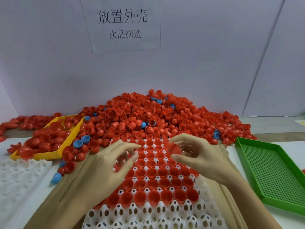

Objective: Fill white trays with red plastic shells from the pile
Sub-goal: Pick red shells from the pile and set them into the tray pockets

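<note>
Red shells [145, 113] lie heaped along the tabletop's far edge, with a few blue shells [80, 143] mixed in, and many already sit in the white tray [148, 214] at the near edge in front of you. Your right hand [198, 157] hovers over the tray's far rows, its fingers curled, pinching a red shell [175, 148]. Your left hand [112, 162] hangs beside it with fingers loosely bent; whether they hold anything is unclear. A yellow tray [72, 138] of shells sits far left, a green tray [270, 172] right, and another white tray [19, 177] at near left.
</note>
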A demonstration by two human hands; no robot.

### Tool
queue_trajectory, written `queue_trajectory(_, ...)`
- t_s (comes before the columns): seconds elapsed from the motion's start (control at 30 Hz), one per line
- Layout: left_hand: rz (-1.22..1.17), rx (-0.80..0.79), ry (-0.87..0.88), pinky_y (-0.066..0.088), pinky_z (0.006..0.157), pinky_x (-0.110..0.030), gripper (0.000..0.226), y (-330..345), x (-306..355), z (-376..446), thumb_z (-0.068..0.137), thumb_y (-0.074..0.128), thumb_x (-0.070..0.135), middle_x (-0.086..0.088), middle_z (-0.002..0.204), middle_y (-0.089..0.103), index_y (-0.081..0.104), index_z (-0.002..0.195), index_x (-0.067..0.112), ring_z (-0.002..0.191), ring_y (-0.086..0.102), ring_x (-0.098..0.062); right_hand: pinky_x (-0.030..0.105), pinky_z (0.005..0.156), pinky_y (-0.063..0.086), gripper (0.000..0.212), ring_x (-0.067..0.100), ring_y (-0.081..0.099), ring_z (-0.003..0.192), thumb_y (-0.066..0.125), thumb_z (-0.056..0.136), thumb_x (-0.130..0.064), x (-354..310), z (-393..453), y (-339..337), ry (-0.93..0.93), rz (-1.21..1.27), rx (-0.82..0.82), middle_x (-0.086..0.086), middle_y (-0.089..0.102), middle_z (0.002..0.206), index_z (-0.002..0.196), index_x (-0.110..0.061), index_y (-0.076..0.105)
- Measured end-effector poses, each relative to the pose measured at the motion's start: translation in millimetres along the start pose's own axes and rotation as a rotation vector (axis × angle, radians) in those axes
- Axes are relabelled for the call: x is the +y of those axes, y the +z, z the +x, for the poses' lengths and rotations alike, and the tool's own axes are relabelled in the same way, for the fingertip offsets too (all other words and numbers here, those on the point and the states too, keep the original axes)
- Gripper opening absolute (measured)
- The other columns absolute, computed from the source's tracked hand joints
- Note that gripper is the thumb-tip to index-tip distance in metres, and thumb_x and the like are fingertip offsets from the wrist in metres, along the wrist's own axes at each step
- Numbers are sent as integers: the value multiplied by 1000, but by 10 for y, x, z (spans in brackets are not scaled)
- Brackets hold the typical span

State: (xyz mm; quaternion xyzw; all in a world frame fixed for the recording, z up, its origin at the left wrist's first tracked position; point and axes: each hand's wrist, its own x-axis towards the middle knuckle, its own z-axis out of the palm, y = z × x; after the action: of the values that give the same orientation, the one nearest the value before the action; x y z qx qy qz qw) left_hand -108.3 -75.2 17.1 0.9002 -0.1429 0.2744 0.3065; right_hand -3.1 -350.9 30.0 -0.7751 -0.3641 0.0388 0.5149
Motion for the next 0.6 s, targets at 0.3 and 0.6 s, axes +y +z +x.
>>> queue_trajectory(0.3, -266, -67, -83, 51, 94, -13, 35, 279, 253, -70, 92, 66, 39, 28, 120, 65, 67, 128, 41, 108, 67, 3, 38, 90, 60, 37, 16, 72, 97, 83, 87, -28, -171, -73, 223, 31, 10, -247, -1, 73, 105, 122, -26, 72)
queue_trajectory(0.6, -288, -206, -40, 49, 105, -29, 40, 384, 141, -105, 106, 40, 56, 31, 147, 49, 48, 145, 52, 136, 48, 5, 19, 75, 59, 9, 9, 75, 81, 79, 91, -23, -136, -87, 12, 72, -176, -288, -9, 78, 91, 99, -24, 77)
